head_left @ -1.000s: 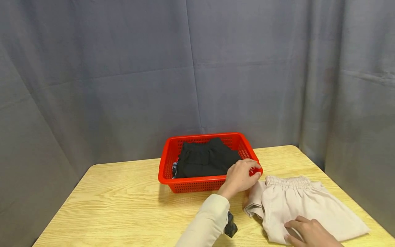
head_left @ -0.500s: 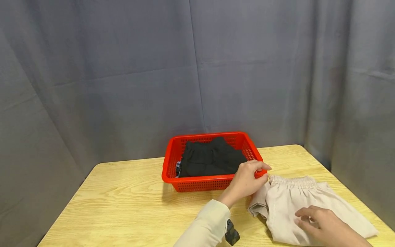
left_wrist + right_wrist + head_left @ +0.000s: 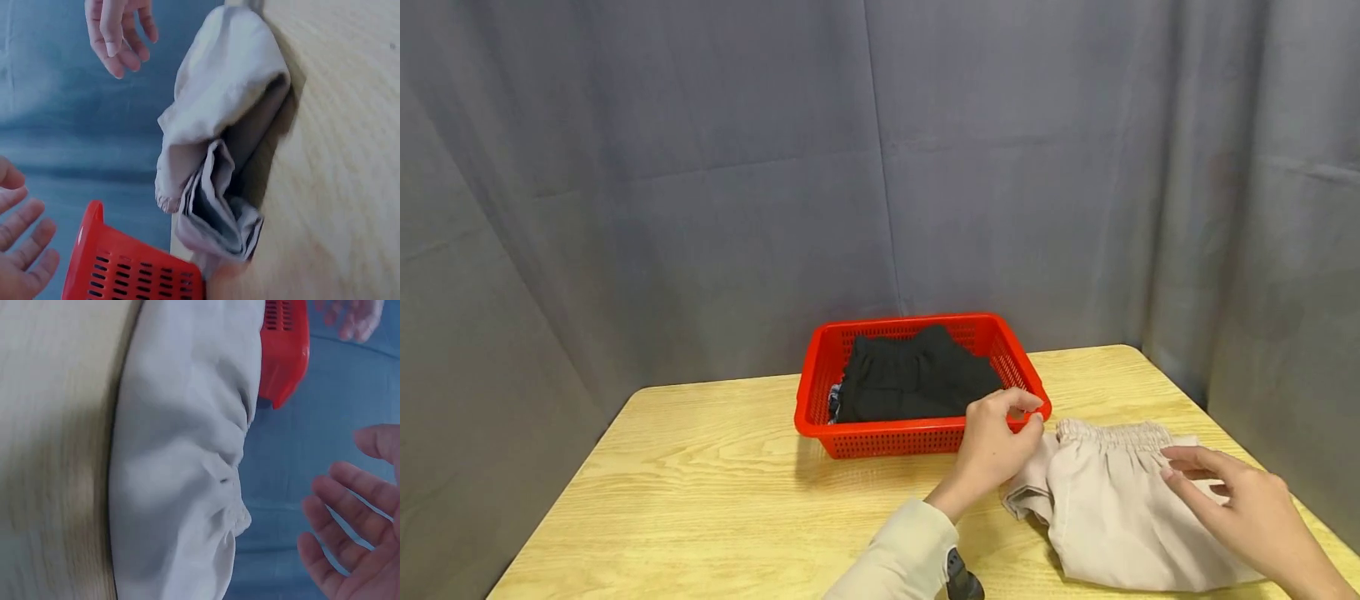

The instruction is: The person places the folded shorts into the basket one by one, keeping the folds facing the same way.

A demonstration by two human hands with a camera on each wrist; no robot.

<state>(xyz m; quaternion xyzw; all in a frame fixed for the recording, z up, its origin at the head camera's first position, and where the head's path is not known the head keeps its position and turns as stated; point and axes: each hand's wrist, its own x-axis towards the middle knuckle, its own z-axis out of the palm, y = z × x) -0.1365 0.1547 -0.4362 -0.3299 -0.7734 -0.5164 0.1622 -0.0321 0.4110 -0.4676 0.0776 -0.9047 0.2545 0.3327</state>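
Observation:
Beige elastic-waist shorts [image 3: 1120, 500] lie on the table, one leg folded over at the left. Above their right half hovers my right hand [image 3: 1247, 500], fingers loosely bent and holding nothing; the right wrist view shows that hand [image 3: 356, 531] apart from the cloth [image 3: 181, 450]. My left hand [image 3: 1000, 442] is over the near right corner of the red plastic basket [image 3: 880, 433]. Seen from the left wrist, its relaxed fingers [image 3: 37, 240] stand apart from the rim and grip nothing. A folded black garment [image 3: 910, 379] lies inside the basket.
A bit of patterned cloth [image 3: 834, 402] peeks out beneath the black garment at the basket's left. The wooden table [image 3: 685, 483] has its far edge close to a grey curtain [image 3: 737, 208]. Another curtain stretch stands along the right side.
My right hand has lifted off the beige shorts and moved right and away from me. The left hand stays near the basket corner. The view has shifted slightly.

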